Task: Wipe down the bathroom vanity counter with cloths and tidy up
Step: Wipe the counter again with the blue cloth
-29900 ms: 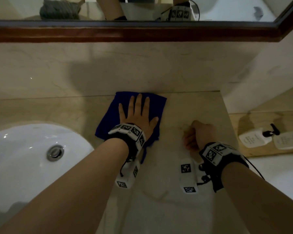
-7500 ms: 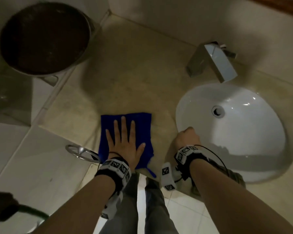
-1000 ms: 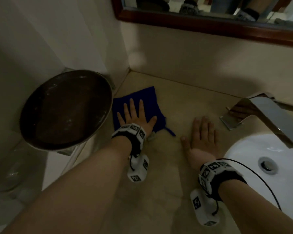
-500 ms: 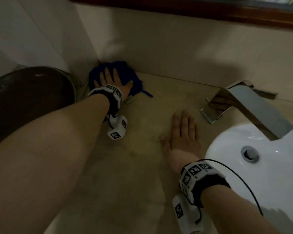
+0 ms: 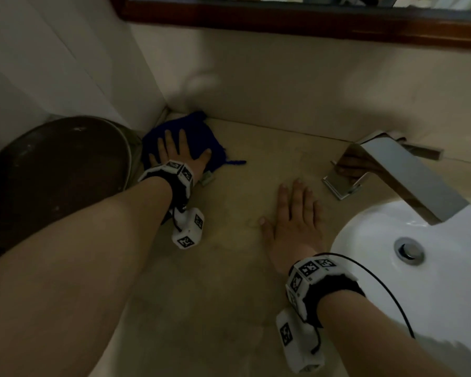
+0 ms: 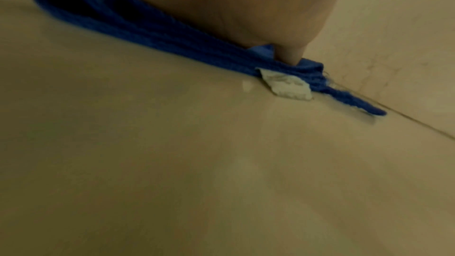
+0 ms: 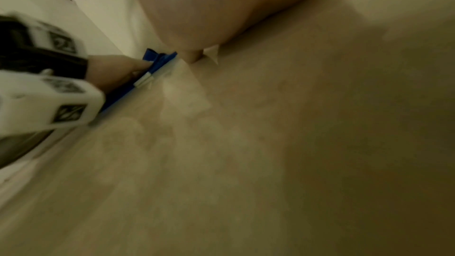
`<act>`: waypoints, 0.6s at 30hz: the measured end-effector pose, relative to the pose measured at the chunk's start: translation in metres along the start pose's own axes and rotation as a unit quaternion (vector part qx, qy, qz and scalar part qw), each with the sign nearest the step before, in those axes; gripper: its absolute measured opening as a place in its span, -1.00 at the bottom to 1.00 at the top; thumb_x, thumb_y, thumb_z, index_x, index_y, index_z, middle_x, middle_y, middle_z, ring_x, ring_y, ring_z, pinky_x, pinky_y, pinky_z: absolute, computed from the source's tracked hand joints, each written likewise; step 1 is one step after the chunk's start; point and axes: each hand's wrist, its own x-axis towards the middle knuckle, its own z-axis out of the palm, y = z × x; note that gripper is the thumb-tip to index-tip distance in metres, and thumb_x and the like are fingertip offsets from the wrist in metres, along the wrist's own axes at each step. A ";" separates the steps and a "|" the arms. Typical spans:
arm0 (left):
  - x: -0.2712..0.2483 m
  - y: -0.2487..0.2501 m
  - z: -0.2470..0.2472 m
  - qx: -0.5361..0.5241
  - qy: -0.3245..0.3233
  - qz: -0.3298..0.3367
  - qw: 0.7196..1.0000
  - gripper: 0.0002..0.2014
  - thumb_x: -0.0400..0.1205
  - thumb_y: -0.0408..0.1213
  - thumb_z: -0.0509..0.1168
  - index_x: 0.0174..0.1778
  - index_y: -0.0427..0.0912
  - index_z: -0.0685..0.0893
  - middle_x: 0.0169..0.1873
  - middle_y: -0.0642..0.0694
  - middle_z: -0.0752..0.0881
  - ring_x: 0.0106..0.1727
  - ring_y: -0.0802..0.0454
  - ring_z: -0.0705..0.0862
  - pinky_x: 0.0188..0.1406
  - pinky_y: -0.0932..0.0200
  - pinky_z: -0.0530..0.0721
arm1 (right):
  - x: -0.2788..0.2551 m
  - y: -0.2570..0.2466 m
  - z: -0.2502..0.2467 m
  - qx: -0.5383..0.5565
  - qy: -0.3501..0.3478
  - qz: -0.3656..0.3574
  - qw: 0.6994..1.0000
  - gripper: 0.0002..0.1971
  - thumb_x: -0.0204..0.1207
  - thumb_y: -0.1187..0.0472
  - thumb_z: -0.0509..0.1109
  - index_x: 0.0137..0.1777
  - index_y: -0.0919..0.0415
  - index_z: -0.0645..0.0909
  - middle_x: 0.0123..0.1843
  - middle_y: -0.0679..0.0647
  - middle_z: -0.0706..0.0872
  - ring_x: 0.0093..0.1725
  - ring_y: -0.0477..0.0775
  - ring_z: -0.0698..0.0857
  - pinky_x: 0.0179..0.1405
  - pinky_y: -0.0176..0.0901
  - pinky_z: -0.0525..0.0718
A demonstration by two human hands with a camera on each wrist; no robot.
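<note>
Head view: left hand [image 5: 178, 156] lies flat, fingers straight, pressing the blue cloth [image 5: 199, 134] into the counter's [image 5: 201, 281] back left corner, likely to reach the wall seam. Right hand [image 5: 294, 227], palm down and empty, braces beside the sink [image 5: 365, 240].

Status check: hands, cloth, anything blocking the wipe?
Left hand flat, pressing blue cloth into the back corner. Right hand flat on bare counter, holding nothing. Dark round bowl sits beside the cloth; faucet off right.
</note>
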 end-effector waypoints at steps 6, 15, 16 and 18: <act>-0.054 -0.032 0.012 -0.005 -0.023 -0.027 0.999 -0.16 0.60 0.41 -0.13 0.67 0.08 -0.30 0.67 -0.05 -0.32 0.68 -0.08 -0.27 0.62 -0.24 -0.25 | 0.003 0.000 0.002 -0.006 0.003 -0.004 1.000 -0.25 0.64 -0.26 -0.27 0.63 0.10 -0.51 0.64 0.12 -0.54 0.64 0.15 -0.44 0.62 0.07 -0.41; -0.153 -0.083 0.033 -0.006 -0.049 -0.058 0.997 -0.17 0.58 0.44 -0.18 0.64 0.15 -0.39 0.64 0.00 -0.41 0.66 -0.04 -0.37 0.61 -0.18 -0.33 | 0.004 0.002 0.004 -0.024 0.005 0.001 1.000 -0.26 0.66 -0.24 -0.22 0.65 0.11 -0.44 0.67 0.14 -0.44 0.67 0.18 -0.34 0.64 0.12 -0.31; -0.164 -0.090 0.035 -0.006 -0.055 -0.060 0.997 -0.18 0.58 0.44 -0.19 0.63 0.16 -0.39 0.63 0.01 -0.43 0.66 -0.03 -0.38 0.61 -0.18 -0.33 | 0.005 0.002 0.004 -0.026 0.004 0.002 1.000 -0.26 0.65 -0.25 -0.22 0.66 0.11 -0.42 0.68 0.14 -0.43 0.67 0.19 -0.33 0.64 0.13 -0.31; -0.185 -0.101 0.038 -0.002 -0.066 -0.067 0.996 -0.18 0.58 0.44 -0.20 0.63 0.16 -0.40 0.62 0.02 -0.46 0.65 -0.03 -0.40 0.61 -0.17 -0.33 | 0.005 0.002 0.003 -0.029 0.003 0.002 1.000 -0.25 0.65 -0.26 -0.21 0.67 0.12 -0.40 0.68 0.16 -0.41 0.67 0.20 -0.32 0.65 0.14 -0.29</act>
